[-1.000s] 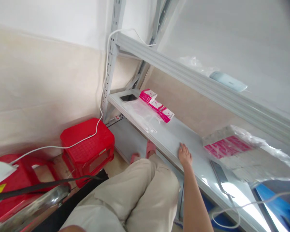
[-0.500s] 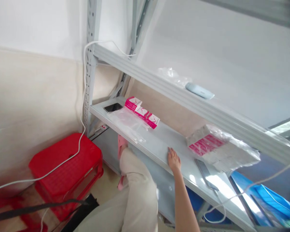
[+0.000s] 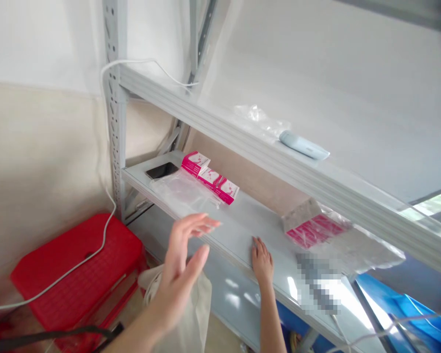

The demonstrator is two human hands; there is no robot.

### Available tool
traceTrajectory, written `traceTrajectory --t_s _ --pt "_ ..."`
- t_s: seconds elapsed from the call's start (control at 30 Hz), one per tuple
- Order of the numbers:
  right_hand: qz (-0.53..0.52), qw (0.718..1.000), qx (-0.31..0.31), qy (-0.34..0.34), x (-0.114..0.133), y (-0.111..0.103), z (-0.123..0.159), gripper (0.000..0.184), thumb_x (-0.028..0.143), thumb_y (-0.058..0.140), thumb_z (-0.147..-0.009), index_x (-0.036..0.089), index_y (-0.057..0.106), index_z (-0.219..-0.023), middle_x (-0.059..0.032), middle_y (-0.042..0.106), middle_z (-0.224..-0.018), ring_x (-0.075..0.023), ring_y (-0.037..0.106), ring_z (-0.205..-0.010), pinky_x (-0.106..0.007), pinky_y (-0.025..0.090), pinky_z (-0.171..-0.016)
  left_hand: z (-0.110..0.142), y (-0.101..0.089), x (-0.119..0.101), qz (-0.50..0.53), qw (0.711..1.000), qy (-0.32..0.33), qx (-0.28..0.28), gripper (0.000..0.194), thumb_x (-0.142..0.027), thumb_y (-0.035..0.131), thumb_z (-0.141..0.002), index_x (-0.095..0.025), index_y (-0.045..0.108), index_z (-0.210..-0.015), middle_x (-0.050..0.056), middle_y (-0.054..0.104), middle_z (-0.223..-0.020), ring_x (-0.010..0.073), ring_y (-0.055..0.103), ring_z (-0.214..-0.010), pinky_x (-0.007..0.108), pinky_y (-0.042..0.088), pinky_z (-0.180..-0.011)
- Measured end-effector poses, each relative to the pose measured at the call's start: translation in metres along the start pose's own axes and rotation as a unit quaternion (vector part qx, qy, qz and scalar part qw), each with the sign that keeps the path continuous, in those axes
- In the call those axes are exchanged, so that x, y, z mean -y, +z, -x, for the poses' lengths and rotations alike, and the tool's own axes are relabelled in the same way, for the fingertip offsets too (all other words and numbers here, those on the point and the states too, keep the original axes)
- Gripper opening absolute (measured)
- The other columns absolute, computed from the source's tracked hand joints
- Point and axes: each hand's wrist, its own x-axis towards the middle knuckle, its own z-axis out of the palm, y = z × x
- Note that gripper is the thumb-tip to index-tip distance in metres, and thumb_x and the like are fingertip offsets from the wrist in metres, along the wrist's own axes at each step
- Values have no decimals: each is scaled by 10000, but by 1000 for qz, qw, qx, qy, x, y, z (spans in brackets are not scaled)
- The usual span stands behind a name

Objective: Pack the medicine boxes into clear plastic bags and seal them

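Observation:
My left hand (image 3: 185, 262) is raised in front of the shelf edge, fingers bent forward and thumb apart, holding nothing. On the lower grey shelf (image 3: 238, 220) my right hand (image 3: 261, 259) lies flat, palm down. Beyond my left hand are several pink and white small boxes (image 3: 210, 176) in a row. A clear plastic bag (image 3: 185, 189) lies before them, beside a black phone (image 3: 162, 170). To the right of my right hand sits a clear plastic package with pink boxes inside (image 3: 316, 230). A blurred-out dark object (image 3: 318, 282) with a white cable lies near it.
On the upper shelf (image 3: 220, 132) lie a pale blue device (image 3: 304, 145) and crumpled clear plastic (image 3: 257, 115). A red plastic stool (image 3: 77, 264) stands at the left, with a white cable (image 3: 105, 235) across it. Blue plastic (image 3: 407, 309) is at lower right.
My left hand has come into view and risen to the shelf edge. My right hand stays flat on the shelf. The camera view has shifted slightly, and the visible leg has moved.

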Motion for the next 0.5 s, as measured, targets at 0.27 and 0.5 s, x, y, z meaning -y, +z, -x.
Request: traceTrajectory --t_s 0.27,0.5 --pt "-90 983 -4 -159 103 -39 -66 417 173 351 -903 232 534 -1273 -45 588 -1264 -166 534 -1147 -294 405 -967 -79 42 131 -384 871 58 300 322 -60 586 -827 -175 612 -1126 105 592 -1257 270 516 -1183 480 340 -1027" --pt "40 942 34 -332 206 -32 -132 406 129 417 -904 214 557 -1275 -93 587 -1288 -214 486 -1192 -367 358 -976 -97 45 130 -405 867 82 278 105 -136 601 -841 -174 692 -806 70 701 -1019 233 620 -982 401 384 -951"
